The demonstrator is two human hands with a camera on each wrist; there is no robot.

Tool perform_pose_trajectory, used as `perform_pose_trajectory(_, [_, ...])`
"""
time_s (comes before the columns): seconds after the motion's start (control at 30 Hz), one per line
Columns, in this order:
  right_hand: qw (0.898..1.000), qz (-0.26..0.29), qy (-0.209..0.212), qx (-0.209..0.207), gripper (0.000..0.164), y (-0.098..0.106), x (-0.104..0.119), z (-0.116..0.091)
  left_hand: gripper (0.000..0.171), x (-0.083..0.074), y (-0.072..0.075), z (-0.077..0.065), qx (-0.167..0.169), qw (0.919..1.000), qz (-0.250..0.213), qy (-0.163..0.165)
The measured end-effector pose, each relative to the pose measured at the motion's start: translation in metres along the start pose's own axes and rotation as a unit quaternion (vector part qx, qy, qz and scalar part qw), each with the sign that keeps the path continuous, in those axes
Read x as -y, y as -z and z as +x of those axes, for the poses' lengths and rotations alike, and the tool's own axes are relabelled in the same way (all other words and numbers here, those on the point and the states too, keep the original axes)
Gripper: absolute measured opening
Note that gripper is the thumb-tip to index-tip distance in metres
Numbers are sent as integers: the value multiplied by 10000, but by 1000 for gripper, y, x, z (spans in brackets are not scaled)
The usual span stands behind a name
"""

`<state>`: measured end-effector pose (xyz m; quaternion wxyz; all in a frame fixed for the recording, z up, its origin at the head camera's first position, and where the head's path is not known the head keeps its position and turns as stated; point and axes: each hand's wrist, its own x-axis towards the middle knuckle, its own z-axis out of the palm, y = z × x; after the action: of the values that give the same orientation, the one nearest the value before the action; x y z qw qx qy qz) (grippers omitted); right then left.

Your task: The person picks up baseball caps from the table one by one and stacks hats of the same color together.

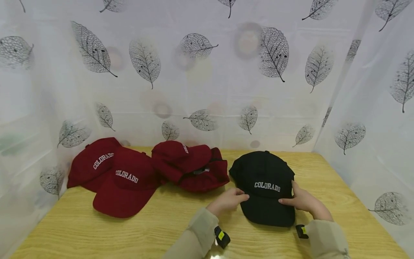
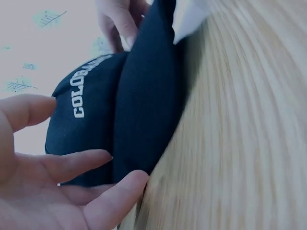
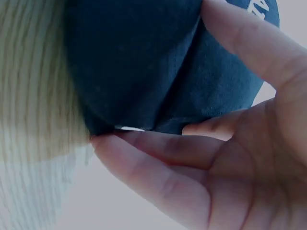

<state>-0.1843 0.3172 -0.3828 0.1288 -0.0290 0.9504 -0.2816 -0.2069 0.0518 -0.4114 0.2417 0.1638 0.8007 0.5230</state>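
Note:
A black baseball cap [image 1: 266, 169] with white COLORADO lettering sits upright on the wooden table, its brim [image 1: 270, 214] facing me. At the cap's left side is my left hand [image 1: 228, 200], fingertips at the edge where brim meets crown. In the left wrist view its fingers [image 2: 79, 163] are spread and fairly straight beside the cap. My right hand [image 1: 305, 201] holds the opposite side. Its thumb [image 3: 254, 40] lies over the cap while the other fingers [image 3: 148, 172] bend in against the side and brim edge.
Two dark red COLORADO caps [image 1: 129, 194] overlap at the table's left. More red caps [image 1: 181, 158] are stacked in the middle, the lower one showing its inside. A white leaf-print curtain [image 1: 213, 90] surrounds the back and sides of the table [image 1: 145, 233].

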Motion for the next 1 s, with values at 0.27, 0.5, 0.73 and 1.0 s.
perform_pose_trajectory(0.27, [9999,84,142,46,105,2,-4,0,38,-6,-9,-2,-280,9995,-148,-96])
perform_pose_trajectory(0.5, [9996,142,201,114,104,3,-4,0,39,-9,-11,-4,-304,9993,-202,27])
perform_pose_trajectory(0.73, [9995,83,299,100,103,2,-2,-1,43,-8,-12,-4,-275,9992,-225,187])
perform_pose_trajectory(1.0, [9996,162,184,172,104,2,2,-2,44,-5,-12,-2,-227,9995,-108,176])
